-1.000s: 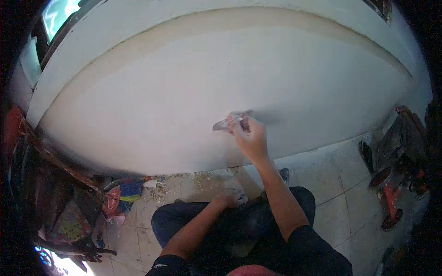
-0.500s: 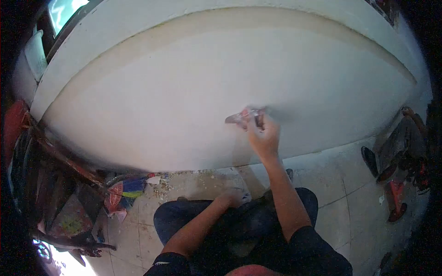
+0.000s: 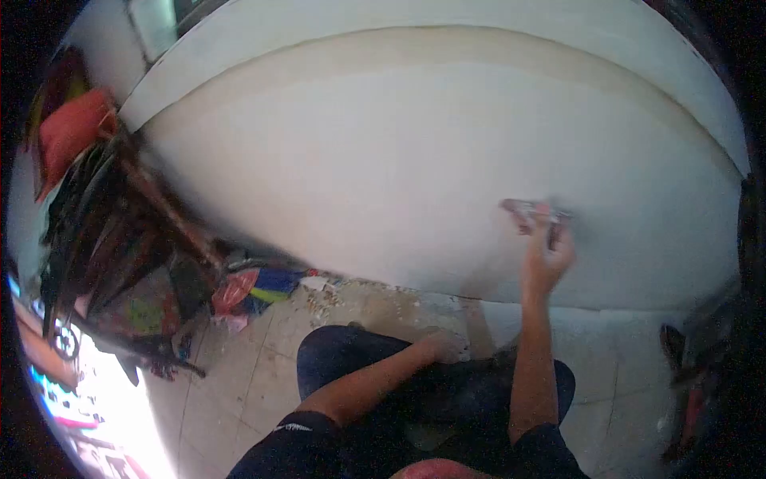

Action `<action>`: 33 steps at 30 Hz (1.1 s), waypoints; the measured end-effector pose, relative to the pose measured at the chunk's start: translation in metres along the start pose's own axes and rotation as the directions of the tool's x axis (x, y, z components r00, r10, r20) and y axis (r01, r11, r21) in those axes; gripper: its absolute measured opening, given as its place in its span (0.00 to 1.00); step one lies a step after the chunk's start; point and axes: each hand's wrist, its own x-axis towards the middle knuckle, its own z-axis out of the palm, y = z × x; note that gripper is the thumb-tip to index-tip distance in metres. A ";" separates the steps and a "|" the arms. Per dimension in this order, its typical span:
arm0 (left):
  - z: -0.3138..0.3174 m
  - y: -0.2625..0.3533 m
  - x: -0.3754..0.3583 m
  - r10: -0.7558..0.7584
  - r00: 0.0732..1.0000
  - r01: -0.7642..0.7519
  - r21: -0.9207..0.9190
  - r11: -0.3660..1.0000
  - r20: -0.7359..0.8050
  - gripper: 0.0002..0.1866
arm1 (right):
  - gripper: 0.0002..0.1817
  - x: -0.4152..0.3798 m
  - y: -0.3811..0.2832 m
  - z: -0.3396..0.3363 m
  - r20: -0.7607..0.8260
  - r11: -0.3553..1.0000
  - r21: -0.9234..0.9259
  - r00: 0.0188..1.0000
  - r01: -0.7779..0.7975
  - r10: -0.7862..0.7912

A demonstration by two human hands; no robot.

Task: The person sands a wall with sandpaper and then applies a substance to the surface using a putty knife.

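Observation:
A broad white wall panel (image 3: 383,152) fills the view in front of me. My right hand (image 3: 548,251) is raised to its lower right part, fingers closed round a small scraper-like tool (image 3: 527,211) that lies against or just off the surface. The tool is blurred, and its tip points left. Low in the middle, my left hand (image 3: 444,348) rests near my lap, looking whitish with dust; its fingers are smeared and I cannot make out whether they hold anything.
Crumbs of debris (image 3: 327,303) lie on the tiled floor (image 3: 231,375) along the wall's foot. Colourful plastic packaging (image 3: 255,289) is beside them. A dark cluttered pile with a red cloth-like item (image 3: 73,132) stands at left. Dark objects (image 3: 678,351) are at the right edge.
The view has turned left, so the pile at left shows more fully. My right hand and the tool appear farther right in the view. My left hand remains low near my lap.

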 end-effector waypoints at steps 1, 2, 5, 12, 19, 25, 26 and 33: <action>0.025 -0.015 0.018 -0.034 0.999 0.034 -0.025 0.999 -0.018 0.21 | 0.19 0.001 0.005 -0.001 -0.080 0.998 -0.024 0.995 0.054 -0.056; 0.069 -0.042 0.052 0.117 0.986 -0.127 -0.075 0.989 -0.121 0.22 | 0.17 -0.001 -0.001 -0.001 -0.025 1.000 0.011 1.000 -0.008 0.009; 0.057 -0.032 0.036 0.148 0.980 -0.167 -0.140 0.976 -0.135 0.22 | 0.16 -0.005 -0.001 -0.003 0.222 0.997 -0.047 0.973 -0.057 0.066; 0.074 -0.039 0.031 0.037 0.975 -0.124 -0.395 0.910 -0.220 0.28 | 0.23 -0.003 -0.015 0.003 0.066 0.994 -0.074 0.994 -0.081 0.086; 0.088 -0.040 0.062 0.137 0.968 -0.144 -0.015 0.990 -0.210 0.25 | 0.26 0.005 0.003 0.001 0.113 0.999 0.035 0.993 -0.024 0.020; 0.099 -0.043 0.078 0.134 0.966 -0.135 0.010 0.991 -0.219 0.23 | 0.23 0.015 0.015 -0.012 0.210 0.990 0.062 0.971 -0.130 0.114; 0.110 -0.047 0.092 0.149 0.959 -0.140 0.053 0.989 -0.239 0.22 | 0.23 0.011 0.021 -0.012 0.276 0.992 0.030 0.955 -0.120 0.107; 0.060 -0.025 0.024 0.144 0.966 -0.202 -0.275 0.940 -0.217 0.22 | 0.25 0.013 -0.017 -0.030 0.086 0.991 -0.093 0.991 -0.095 0.103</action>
